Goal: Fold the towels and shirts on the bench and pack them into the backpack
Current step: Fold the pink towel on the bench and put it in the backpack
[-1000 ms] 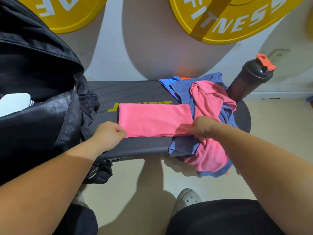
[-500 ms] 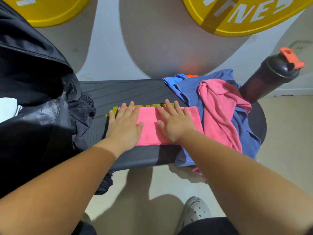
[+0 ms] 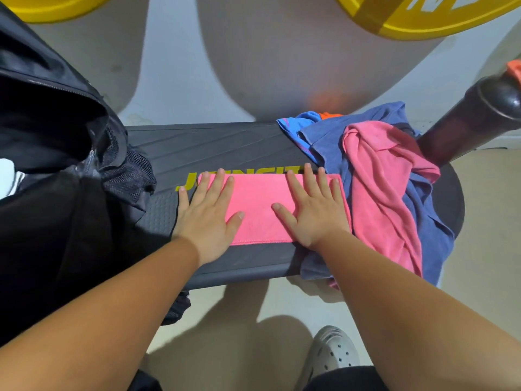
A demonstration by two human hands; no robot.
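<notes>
A pink towel [image 3: 260, 206], folded into a flat rectangle, lies on the dark bench [image 3: 214, 148]. My left hand [image 3: 207, 214] presses flat on its left end with fingers spread and straight. My right hand [image 3: 313, 211] presses flat on its right end the same way. To the right sits a loose heap: a pink cloth [image 3: 380, 182] draped over a blue shirt [image 3: 434, 221], with a brighter blue garment [image 3: 293, 125] behind. The open black backpack [image 3: 50, 170] stands at the bench's left end, something white showing inside.
A dark shaker bottle [image 3: 473, 119] with an orange cap stands at the bench's right end behind the heap. Yellow weight plates [image 3: 423, 21] lean on the wall behind. Beige floor lies below, with my grey clog [image 3: 329, 354] near the bench.
One second ago both hands gripped the towel's near corners. They then opened flat on top of it and have since slid apart toward its two ends.
</notes>
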